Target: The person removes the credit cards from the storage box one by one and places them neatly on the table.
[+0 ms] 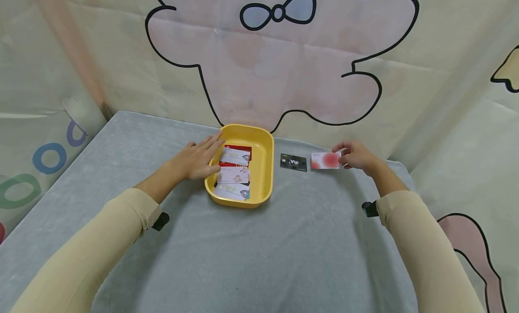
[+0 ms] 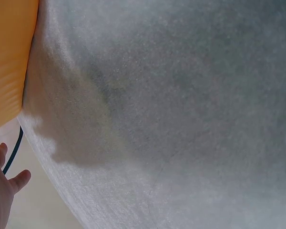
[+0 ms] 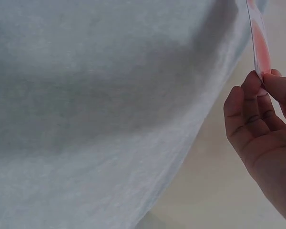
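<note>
Between thumb and fingertips my right hand [image 1: 355,156] pinches the edge of a white card with pink-red circles [image 1: 326,160]. The right wrist view shows that card [image 3: 261,47] held up on edge by the thumb and fingers. Just left of it a black VIP card [image 1: 293,162] lies on the cloth. My left hand [image 1: 198,157] rests at the left rim of a yellow tray [image 1: 265,169], its fingers extended along the edge. Inside the tray several cards overlap, among them a white VIP card [image 1: 232,191], a pale patterned card [image 1: 233,175] and a red card [image 1: 245,148].
A grey cloth [image 1: 251,254] covers the table. Behind its far edge hangs a pale curtain [image 1: 279,70] with cartoon outlines, close behind the tray. More printed curtain stands along the left and right sides.
</note>
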`<state>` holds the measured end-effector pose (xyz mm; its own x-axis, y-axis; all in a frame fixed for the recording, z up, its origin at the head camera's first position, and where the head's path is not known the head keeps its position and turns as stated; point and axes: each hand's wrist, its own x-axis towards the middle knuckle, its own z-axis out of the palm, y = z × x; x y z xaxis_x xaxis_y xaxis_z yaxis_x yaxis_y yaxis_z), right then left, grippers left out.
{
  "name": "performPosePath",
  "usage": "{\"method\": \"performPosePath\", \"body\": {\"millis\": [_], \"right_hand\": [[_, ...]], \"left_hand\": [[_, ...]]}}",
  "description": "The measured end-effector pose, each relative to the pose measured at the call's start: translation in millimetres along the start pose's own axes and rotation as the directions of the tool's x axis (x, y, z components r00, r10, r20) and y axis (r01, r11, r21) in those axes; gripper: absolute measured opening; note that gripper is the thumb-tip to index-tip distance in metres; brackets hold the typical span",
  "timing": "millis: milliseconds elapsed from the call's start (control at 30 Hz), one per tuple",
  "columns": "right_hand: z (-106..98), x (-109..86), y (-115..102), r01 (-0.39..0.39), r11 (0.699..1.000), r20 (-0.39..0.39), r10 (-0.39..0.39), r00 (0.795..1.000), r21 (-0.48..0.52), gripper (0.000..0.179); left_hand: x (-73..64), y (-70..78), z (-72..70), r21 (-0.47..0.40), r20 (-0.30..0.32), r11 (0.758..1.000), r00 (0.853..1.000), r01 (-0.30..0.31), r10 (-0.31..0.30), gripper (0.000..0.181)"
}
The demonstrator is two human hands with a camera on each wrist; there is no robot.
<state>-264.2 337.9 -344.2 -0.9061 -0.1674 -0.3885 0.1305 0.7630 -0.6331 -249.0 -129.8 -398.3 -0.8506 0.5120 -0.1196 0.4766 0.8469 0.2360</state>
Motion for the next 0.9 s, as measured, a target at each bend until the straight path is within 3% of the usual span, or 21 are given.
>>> {"method": "performPosePath", "body": {"millis": [467,900], "right_hand": [[15,3.4,17,-0.008,1.000,-0.015,0.008,1.000,0.012,0.035],[26,7.8,19,-0.029,0.995,-0.035,0.026,0.999,-0.097,0.040]], "left_hand": [[0.2,-0.2,-0.4,-0.002,0.002,1.000,1.000,0.005,-0.005,0.081],[0.4,-0.3,-1.0,-0.004,0.007,1.000,1.000,0.005,-0.005,0.082]]}}
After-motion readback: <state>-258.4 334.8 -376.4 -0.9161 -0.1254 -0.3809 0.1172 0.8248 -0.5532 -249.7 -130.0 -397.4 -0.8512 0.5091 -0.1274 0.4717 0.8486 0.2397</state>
